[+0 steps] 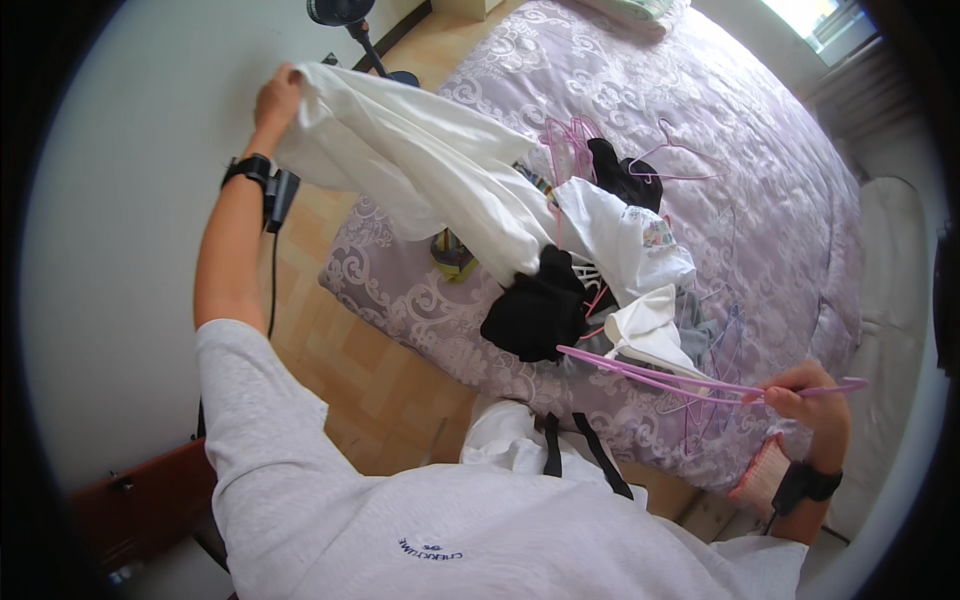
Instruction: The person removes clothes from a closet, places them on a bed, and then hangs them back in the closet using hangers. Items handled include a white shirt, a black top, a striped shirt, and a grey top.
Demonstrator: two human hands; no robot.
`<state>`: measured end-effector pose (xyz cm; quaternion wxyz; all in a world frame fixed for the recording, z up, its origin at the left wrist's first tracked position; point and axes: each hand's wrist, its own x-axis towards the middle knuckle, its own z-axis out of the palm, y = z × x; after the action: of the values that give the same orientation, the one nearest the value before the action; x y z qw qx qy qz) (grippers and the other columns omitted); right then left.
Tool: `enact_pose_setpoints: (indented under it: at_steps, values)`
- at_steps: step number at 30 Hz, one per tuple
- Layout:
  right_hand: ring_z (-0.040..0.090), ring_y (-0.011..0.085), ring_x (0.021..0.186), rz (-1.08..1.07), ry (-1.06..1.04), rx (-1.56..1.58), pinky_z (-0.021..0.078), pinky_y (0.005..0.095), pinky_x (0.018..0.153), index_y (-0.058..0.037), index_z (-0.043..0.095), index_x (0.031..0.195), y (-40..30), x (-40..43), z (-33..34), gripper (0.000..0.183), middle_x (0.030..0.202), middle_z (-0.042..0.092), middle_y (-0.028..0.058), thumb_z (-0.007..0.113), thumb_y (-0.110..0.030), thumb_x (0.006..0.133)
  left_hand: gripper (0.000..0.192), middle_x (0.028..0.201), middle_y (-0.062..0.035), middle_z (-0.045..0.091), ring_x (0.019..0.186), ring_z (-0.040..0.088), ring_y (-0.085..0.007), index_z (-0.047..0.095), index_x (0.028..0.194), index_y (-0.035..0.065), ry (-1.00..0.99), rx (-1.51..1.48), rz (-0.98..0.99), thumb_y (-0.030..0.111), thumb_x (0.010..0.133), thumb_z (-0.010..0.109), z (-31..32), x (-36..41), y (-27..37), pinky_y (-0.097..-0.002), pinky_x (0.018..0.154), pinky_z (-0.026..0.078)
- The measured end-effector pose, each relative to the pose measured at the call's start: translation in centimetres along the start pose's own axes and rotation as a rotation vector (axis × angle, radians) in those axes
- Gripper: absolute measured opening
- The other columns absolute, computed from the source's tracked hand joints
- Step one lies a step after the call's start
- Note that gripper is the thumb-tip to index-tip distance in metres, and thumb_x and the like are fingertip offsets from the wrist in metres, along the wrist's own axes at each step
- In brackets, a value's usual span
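My left hand [278, 103], raised at the upper left, grips one end of a long white cloth garment [420, 165], which stretches down to the right over the bed. My right hand [806, 397] holds a pink hanger [667, 379] near its hook, at the lower right. A black garment [534, 311] lies beside the hanger's far end, below the white cloth. A white garment with a printed patch [622, 236] and a smaller white piece [649, 326] lie to the right of it. Under and around them are more hangers and grey cloth [694, 326].
The bed [765, 247] has a lilac patterned cover. On it lie several pink hangers [570, 146], a single hanger [679, 178], another black garment [622, 172] and a striped cloth [452, 256]. A dark stand fan [367, 49] stands beyond. A wall [135, 187] rises at the left.
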<state>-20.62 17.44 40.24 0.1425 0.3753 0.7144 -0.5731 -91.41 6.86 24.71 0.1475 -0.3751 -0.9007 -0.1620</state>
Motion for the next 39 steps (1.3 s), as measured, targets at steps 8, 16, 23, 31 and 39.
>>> enact_pose_setpoints:
  at_steps: [8,16,23,31,39]
  values:
    - [0.028,0.0013,0.040,-0.247,0.012,-0.060,0.0189,0.0208,0.038,0.0001,0.065,0.089,3.0,-4.4,-2.4,0.032,0.045,0.036,-0.0063,0.051,-0.028,0.087,0.028,0.089,-0.0210,0.053,0.075,0.052,-0.0245,0.048,0.095,-0.0111,0.550,-0.669,0.058,0.015,0.085,0.043,-37.0,-1.8,11.5,-0.0403,0.063,0.045]
    - [0.021,0.0016,0.038,-0.612,-0.083,0.047,0.0140,0.0209,0.038,0.0016,0.060,0.086,3.8,-10.6,-2.7,0.034,0.046,0.029,-0.0074,0.045,-0.028,0.089,0.019,0.081,-0.0137,0.059,0.080,0.057,-0.0318,0.058,0.080,0.0056,0.324,0.382,0.509,0.023,0.079,0.051,-40.4,-20.5,26.6,-0.0396,0.069,0.045]
    - [0.019,0.0011,0.040,-0.719,-0.323,0.162,0.0134,0.0200,0.038,0.0001,0.056,0.084,2.4,-15.5,-1.4,0.029,0.048,0.026,-0.0078,0.043,-0.025,0.091,0.038,0.095,-0.0129,0.060,0.082,0.058,-0.0183,0.058,0.103,0.0029,0.400,-0.138,0.314,0.034,0.082,0.053,-45.6,-30.1,26.8,-0.0286,0.075,0.045]
    - [0.018,0.0010,0.039,-0.692,-0.638,0.216,0.0135,0.0192,0.035,-0.0013,0.052,0.085,0.0,-17.9,1.7,0.024,0.048,0.024,-0.0085,0.038,-0.019,0.092,0.031,0.072,-0.0134,0.060,0.066,0.057,-0.0297,0.057,0.084,0.0081,0.177,0.386,0.023,0.038,0.083,0.050,-47.9,-43.0,27.8,-0.0369,0.063,0.046]
    - [0.018,0.0018,0.041,-0.625,-0.809,-0.058,0.0132,0.0193,0.037,-0.0006,0.056,0.086,-2.0,-19.5,11.7,0.025,0.050,0.025,-0.0079,0.041,-0.020,0.091,0.028,0.062,-0.0115,0.058,0.060,0.057,-0.0288,0.056,0.084,0.0111,0.096,0.579,-0.039,0.037,0.086,0.044,-48.7,-56.0,28.1,-0.0365,0.057,0.047]
